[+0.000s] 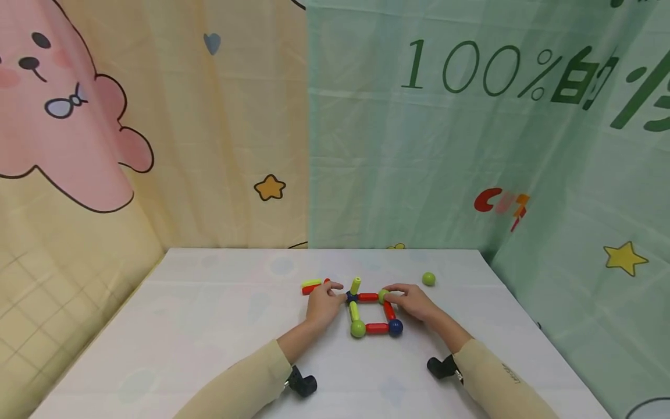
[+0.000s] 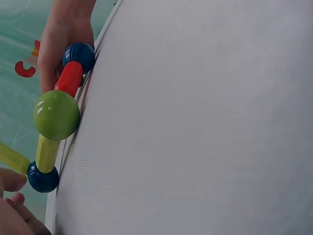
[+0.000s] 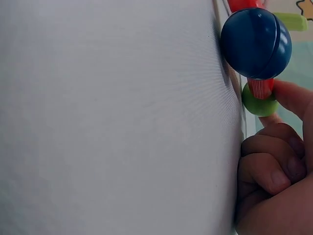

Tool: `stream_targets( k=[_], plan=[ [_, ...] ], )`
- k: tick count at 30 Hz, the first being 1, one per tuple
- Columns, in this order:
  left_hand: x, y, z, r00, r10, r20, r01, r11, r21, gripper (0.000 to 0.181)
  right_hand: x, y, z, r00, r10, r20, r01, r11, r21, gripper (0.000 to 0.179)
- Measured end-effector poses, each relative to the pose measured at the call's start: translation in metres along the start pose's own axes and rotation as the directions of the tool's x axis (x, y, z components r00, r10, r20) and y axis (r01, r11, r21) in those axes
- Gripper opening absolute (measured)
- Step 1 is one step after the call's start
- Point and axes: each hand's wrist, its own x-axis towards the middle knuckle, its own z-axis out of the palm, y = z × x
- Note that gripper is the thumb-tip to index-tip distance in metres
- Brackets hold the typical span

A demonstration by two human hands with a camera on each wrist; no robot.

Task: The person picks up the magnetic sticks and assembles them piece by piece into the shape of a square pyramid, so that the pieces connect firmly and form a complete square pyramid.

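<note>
A square of magnetic rods and balls lies on the table. Its green ball [image 1: 358, 329] and dark blue ball [image 1: 395, 327] are at the near corners, joined by a red rod [image 1: 377, 329]. My right hand [image 1: 414, 302] pinches the green ball [image 3: 259, 102] at the far right corner between thumb and index finger, its other fingers curled. My left hand [image 1: 323, 305] is beside the dark blue ball [image 2: 43, 177] at the far left corner, thumb close against it and index finger extended. From that ball a yellow-green rod [image 1: 356, 285] stands up.
Behind my left hand lie a yellow-green rod [image 1: 311, 283] and a red rod [image 1: 311, 290], with another red tip partly hidden. A loose green ball [image 1: 428, 279] sits at the back right. Printed curtains [image 1: 392, 174] hang behind the white table [image 1: 209, 326].
</note>
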Motion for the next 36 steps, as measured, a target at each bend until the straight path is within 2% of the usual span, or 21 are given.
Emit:
stream_targets(
  k=[4,13,20,27,36],
  plan=[
    [0.001,-0.002,-0.005,0.995,0.044,-0.094,-0.039,0.998,0.056,0.025,0.001,0.0,0.0,1.0,-0.005,-0.004,0.005,1.0,0.002,0.038],
    [0.01,-0.007,-0.011,0.989,0.016,-0.146,0.001,0.993,0.118,0.027,0.001,0.001,0.001,1.0,-0.001,-0.022,0.001,1.0,-0.001,0.037],
    [0.013,-0.006,-0.011,0.99,-0.001,-0.14,0.025,0.985,0.171,0.034,0.001,0.001,0.002,0.999,0.001,-0.032,-0.002,1.0,-0.013,0.037],
    [0.012,-0.005,-0.01,0.991,-0.028,-0.132,0.062,0.964,0.258,0.039,0.001,0.001,0.004,1.0,0.002,-0.025,-0.002,1.0,0.001,0.036],
    [0.012,-0.004,-0.007,0.995,-0.012,-0.099,0.04,0.957,0.287,0.023,0.002,0.003,0.003,1.0,0.007,-0.027,-0.007,1.0,0.013,0.035]
  ],
)
